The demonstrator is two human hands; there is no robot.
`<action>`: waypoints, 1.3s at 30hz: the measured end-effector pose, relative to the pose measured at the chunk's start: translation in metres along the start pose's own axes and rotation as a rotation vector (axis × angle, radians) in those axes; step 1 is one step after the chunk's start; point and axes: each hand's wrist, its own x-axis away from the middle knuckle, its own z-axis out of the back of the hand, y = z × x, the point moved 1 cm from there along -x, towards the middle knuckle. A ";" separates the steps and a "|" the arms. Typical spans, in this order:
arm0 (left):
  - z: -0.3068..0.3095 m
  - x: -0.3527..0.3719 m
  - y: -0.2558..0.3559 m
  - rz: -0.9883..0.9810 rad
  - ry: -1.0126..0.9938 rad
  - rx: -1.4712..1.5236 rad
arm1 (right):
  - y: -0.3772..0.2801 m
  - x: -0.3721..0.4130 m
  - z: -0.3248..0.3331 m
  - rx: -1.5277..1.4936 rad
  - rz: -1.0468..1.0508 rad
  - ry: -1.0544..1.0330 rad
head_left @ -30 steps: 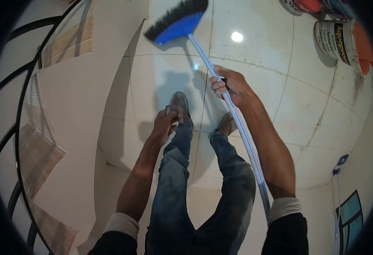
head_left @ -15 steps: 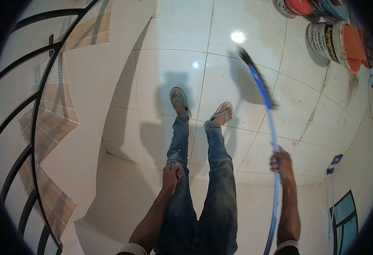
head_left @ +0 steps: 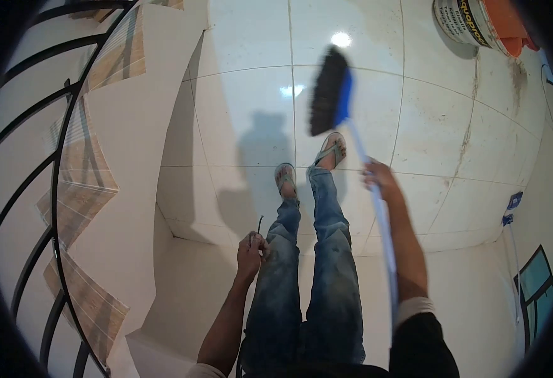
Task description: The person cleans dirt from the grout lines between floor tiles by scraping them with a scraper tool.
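Note:
My right hand is wrapped round the pale blue handle of a broom. The broom's blue head with black bristles is raised in front of my feet, bristles facing left and slightly blurred. Its handle runs down past my right forearm to the bottom of the view. By my left thigh, my left hand is closed, and a thin dark stick-like piece pokes up from it. What this piece belongs to is hidden in the fingers. My feet, in flip-flops, stand on the white tile floor.
On the left, a black metal railing curves beside stairs with brown tiled steps. An orange-stained paint bucket lies at the upper right. Blue wall sockets and a dark-framed window are on the right.
The broom head has swung left and its bristles now show broadside. My right hand has moved up and left with it. My feet have stepped, and the dark piece now shows in my left hand.

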 end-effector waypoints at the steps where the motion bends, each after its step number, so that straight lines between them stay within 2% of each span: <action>1: 0.003 -0.004 -0.002 -0.005 0.002 0.011 | -0.004 0.012 0.050 -0.010 0.001 0.126; 2: 0.007 -0.005 -0.004 0.059 0.030 -0.038 | -0.002 0.019 0.100 0.178 0.058 0.342; 3: 0.013 -0.011 -0.004 0.116 0.058 -0.088 | 0.002 0.027 0.155 0.175 0.167 0.356; 4: 0.017 -0.044 -0.033 -0.230 0.051 -0.276 | -0.007 0.051 0.173 0.245 0.194 0.465; 5: 0.011 -0.061 -0.019 -0.319 0.057 -0.335 | 0.002 0.059 0.208 0.114 0.264 0.435; 6: -0.006 -0.079 0.012 -0.428 0.044 -0.370 | -0.006 0.092 0.190 0.246 0.268 0.431; 7: -0.031 -0.092 0.048 -0.549 -0.005 -0.363 | -0.006 0.124 0.155 0.381 0.243 0.531; 10: -0.132 -0.101 0.167 -0.913 -0.137 -0.255 | 0.017 0.175 0.045 0.293 0.172 0.418; 11: -0.179 -0.097 0.208 -0.976 -0.165 -0.197 | 0.029 0.172 0.020 0.219 0.116 0.374; 12: -0.221 -0.091 0.241 -1.021 -0.173 -0.149 | 0.042 0.158 -0.010 0.299 0.185 0.267; 13: -0.251 -0.082 0.262 -1.042 -0.166 -0.114 | 0.065 0.132 -0.021 0.166 0.277 0.136; 14: -0.271 -0.078 0.273 -1.057 -0.160 -0.093 | 0.077 0.083 -0.022 0.174 0.282 -0.005; 16: -0.280 -0.066 0.280 -1.083 -0.154 -0.066 | 0.039 0.054 -0.114 0.554 0.469 0.159; 17: -0.281 -0.054 0.276 -1.101 -0.161 -0.056 | 0.017 0.053 -0.160 0.545 0.492 0.168; 18: -0.279 -0.055 0.279 -1.122 -0.189 -0.038 | -0.001 0.022 -0.162 0.314 0.501 0.061; 20: -0.247 -0.040 0.253 -1.114 -0.179 -0.011 | 0.018 -0.003 -0.164 0.361 0.478 0.110; 22: -0.158 -0.041 0.195 -1.009 -0.093 -0.028 | 0.066 -0.006 -0.156 0.501 0.399 0.174; 23: -0.120 -0.052 0.164 -0.955 0.036 -0.027 | 0.089 0.002 -0.150 0.542 0.343 0.172; 24: -0.067 -0.049 0.133 -0.987 -0.020 -0.110 | 0.108 0.020 -0.147 0.565 0.277 0.161; 25: -0.027 -0.056 0.096 -1.029 0.023 -0.196 | 0.121 0.051 -0.143 0.549 0.209 0.141; 27: 0.025 -0.070 0.007 -0.465 0.138 -0.074 | 0.137 0.097 -0.144 0.520 0.112 0.127; 28: 0.045 -0.076 -0.042 -0.421 0.227 -0.138 | 0.138 0.107 -0.143 0.515 0.074 0.120; 29: 0.066 -0.058 -0.048 -0.244 0.184 -0.192 | 0.130 0.114 -0.146 0.474 0.100 0.147; 31: 0.089 -0.050 -0.089 -0.078 0.167 -0.279 | 0.091 0.099 -0.156 0.542 0.276 0.186; 34: 0.096 -0.047 -0.130 -0.016 0.117 -0.228 | 0.000 0.066 -0.204 0.617 0.540 0.213; 35: 0.096 -0.043 -0.136 -0.008 0.112 -0.230 | -0.009 0.034 -0.201 0.432 0.520 0.126; 36: 0.096 -0.043 -0.137 -0.004 0.101 -0.257 | 0.007 0.017 -0.191 0.431 0.524 0.135; 38: 0.093 -0.052 -0.136 -0.025 0.086 -0.277 | 0.045 -0.029 -0.172 0.852 0.524 0.363; 39: 0.090 -0.056 -0.142 -0.095 0.067 -0.189 | 0.086 -0.041 -0.144 0.831 0.429 0.300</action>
